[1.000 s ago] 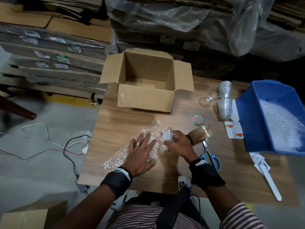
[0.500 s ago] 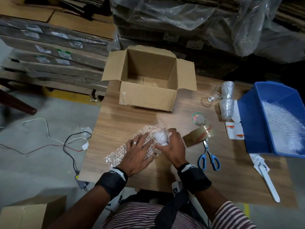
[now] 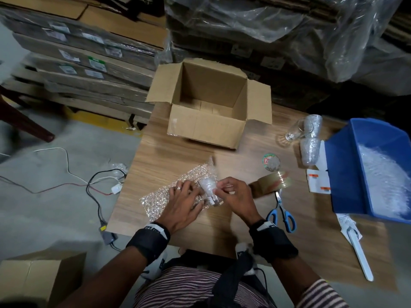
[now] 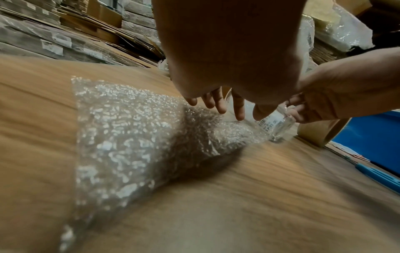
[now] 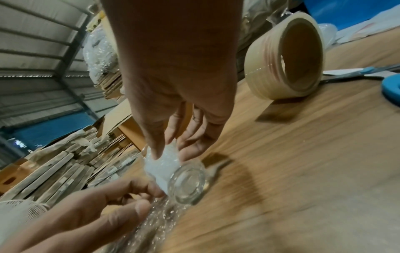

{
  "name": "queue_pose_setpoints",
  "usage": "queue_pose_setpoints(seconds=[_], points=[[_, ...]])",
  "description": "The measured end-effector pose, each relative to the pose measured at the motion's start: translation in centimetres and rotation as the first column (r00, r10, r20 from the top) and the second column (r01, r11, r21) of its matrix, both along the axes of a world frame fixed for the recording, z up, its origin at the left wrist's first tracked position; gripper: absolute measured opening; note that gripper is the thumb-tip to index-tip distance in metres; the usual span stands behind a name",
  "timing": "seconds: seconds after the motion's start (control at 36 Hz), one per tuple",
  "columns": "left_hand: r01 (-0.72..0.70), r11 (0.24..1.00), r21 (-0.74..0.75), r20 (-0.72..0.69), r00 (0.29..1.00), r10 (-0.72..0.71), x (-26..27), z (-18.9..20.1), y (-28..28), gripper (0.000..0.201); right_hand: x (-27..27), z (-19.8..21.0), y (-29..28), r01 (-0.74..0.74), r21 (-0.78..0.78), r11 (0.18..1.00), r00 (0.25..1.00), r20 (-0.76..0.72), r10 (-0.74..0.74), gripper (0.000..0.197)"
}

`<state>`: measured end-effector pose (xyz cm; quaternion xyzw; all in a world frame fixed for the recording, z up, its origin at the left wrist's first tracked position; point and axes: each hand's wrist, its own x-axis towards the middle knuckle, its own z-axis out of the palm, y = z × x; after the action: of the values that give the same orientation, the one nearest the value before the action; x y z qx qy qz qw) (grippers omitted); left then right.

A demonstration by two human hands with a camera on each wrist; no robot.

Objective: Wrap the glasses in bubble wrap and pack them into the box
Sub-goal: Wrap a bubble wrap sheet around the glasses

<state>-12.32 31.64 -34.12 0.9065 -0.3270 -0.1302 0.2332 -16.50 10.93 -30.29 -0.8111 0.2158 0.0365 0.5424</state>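
Note:
A clear glass (image 3: 209, 192) lies on its side at the right end of a bubble wrap sheet (image 3: 164, 194) on the wooden table, its upper part covered in wrap and its thick base (image 5: 187, 184) bare. My right hand (image 3: 222, 192) grips the glass from the right with thumb and fingers (image 5: 168, 154). My left hand (image 3: 195, 196) lies spread on the sheet, its fingers (image 4: 218, 109) fairly straight and touching the wrapped side of the glass. The open cardboard box (image 3: 209, 132) stands behind, with nothing visible inside.
A tape roll (image 3: 275, 183) and blue scissors (image 3: 281, 211) lie just right of my right hand. Two wrapped glasses (image 3: 310, 150) and a bare one (image 3: 293, 133) stand far right beside a blue bin (image 3: 342, 178) of bubble wrap. A white tool (image 3: 360, 256) lies near the front edge.
My right hand has brought the glass left and toward me over the sheet. My left hand has drawn in against the glass. The tape roll stays on the table.

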Motion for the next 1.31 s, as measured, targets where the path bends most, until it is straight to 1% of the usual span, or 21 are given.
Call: queue_pose_setpoints(seconds=[0.03,0.08,0.17,0.22,0.28,0.33,0.39,0.42,0.5,0.53,0.61,0.69,0.78,0.94,1.06,1.11,1.17,1.19,1.25,1.28,1.31], points=[[-0.006,1.0,-0.001,0.0,1.0,0.006,0.0,0.0,0.1,0.035,0.2,0.0,-0.1,0.006,0.027,1.0,1.0,-0.02,-0.005,0.024],[-0.02,1.0,-0.007,0.009,1.0,0.02,0.0,-0.2,0.5,0.027,0.5,-0.4,-0.1,0.011,0.073,0.997,0.998,-0.07,-0.006,0.041],[-0.058,0.998,0.005,-0.001,0.998,0.058,0.0,-0.5,1.6,0.023,0.8,-0.9,0.3,-0.062,0.083,0.995,0.986,-0.149,0.074,0.067],[-0.074,0.997,0.017,-0.003,0.997,0.074,-0.1,-0.6,2.3,0.017,0.9,-0.9,0.9,-0.086,0.104,0.991,0.982,-0.157,0.102,0.071],[-0.088,0.996,0.027,0.001,0.996,0.088,-0.2,-0.8,3.1,0.013,1.1,-1.0,1.5,-0.105,0.113,0.988,0.981,-0.149,0.121,0.064],[-0.095,0.995,0.032,-0.002,0.995,0.095,-0.4,-1.0,3.8,0.023,1.3,-1.1,2.3,-0.123,0.081,0.989,0.98,-0.149,0.134,0.057],[-0.102,0.995,0.015,-0.015,0.995,0.103,-0.7,-0.9,4.4,0.033,1.5,-1.2,2.8,-0.146,0.016,0.989,0.975,-0.168,0.147,0.061],[-0.106,0.994,-0.005,-0.02,0.994,0.106,-0.8,-0.9,4.6,0.033,1.6,-1.4,2.9,-0.159,-0.012,0.987,0.972,-0.18,0.154,0.062],[-0.119,0.992,-0.05,-0.03,0.993,0.118,-1.3,-0.8,4.9,0.028,1.8,-1.3,3.3,-0.161,-0.078,0.984,0.976,-0.161,0.147,0.044],[-0.126,0.991,-0.054,-0.033,0.992,0.125,-1.5,-0.9,4.9,0.028,1.8,-1.3,3.4,-0.15,-0.092,0.984,0.979,-0.152,0.135,0.044],[-0.154,0.987,-0.049,-0.043,0.988,0.152,-1.7,-0.9,4.6,0.031,1.7,-1.4,3.8,-0.112,-0.117,0.987,0.986,-0.14,0.095,0.046],[-0.174,0.984,-0.025,-0.041,0.984,0.173,-2.0,-1.1,4.3,0.033,1.5,-1.4,4.6,-0.088,-0.152,0.984,0.991,-0.11,0.072,0.059],[-0.202,0.979,-0.026,-0.047,0.979,0.2,-2.2,-1.1,4.2,0.032,1.1,-1.5,5.6,-0.076,-0.187,0.979,0.996,-0.051,0.068,0.065],[-0.201,0.979,-0.016,-0.062,0.978,0.2,-2.4,-0.7,4.4,0.043,0.1,-1.3,7.9,-0.1,-0.35,0.931,0.993,0.025,0.116,0.069],[-0.269,0.961,-0.067,-0.084,0.961,0.263,-2.8,-0.4,5.4,0.033,-0.2,-1.3,8.5,-0.144,-0.451,0.881,0.985,0.021,0.172,0.07],[-0.292,0.952,-0.095,-0.108,0.953,0.282,-3.2,-0.1,6.1,0.033,-0.3,-1.4,8.5,-0.174,-0.436,0.883,0.979,0.02,0.202,0.073],[-0.316,0.942,-0.114,-0.112,0.946,0.304,-3.5,0.4,7.0,0.024,-0.3,-1.1,8.4,-0.207,-0.379,0.902,0.971,0.033,0.237,0.069],[-0.341,0.933,-0.118,-0.115,0.938,0.328,-3.7,0.7,7.4,0.019,-0.4,-0.9,8.3,-0.231,-0.343,0.911,0.964,0.043,0.261,0.061],[-0.385,0.915,-0.119,-0.133,0.92,0.37,-3.9,1.0,8.2,0.016,-0.4,-0.6,7.8,-0.274,-0.232,0.934,0.951,0.077,0.298,0.038],[-0.398,0.91,-0.119,-0.14,0.914,0.382,-4.1,1.1,8.6,0.019,-0.4,-0.4,7.5,-0.288,-0.168,0.943,0.949,0.081,0.304,0.029],[-0.406,0.906,-0.119,-0.142,0.91,0.389,-4.3,1.0,9.0,0.024,-0.2,-0.3,7.0,-0.302,-0.107,0.947,0.948,0.067,0.31,0.027]])
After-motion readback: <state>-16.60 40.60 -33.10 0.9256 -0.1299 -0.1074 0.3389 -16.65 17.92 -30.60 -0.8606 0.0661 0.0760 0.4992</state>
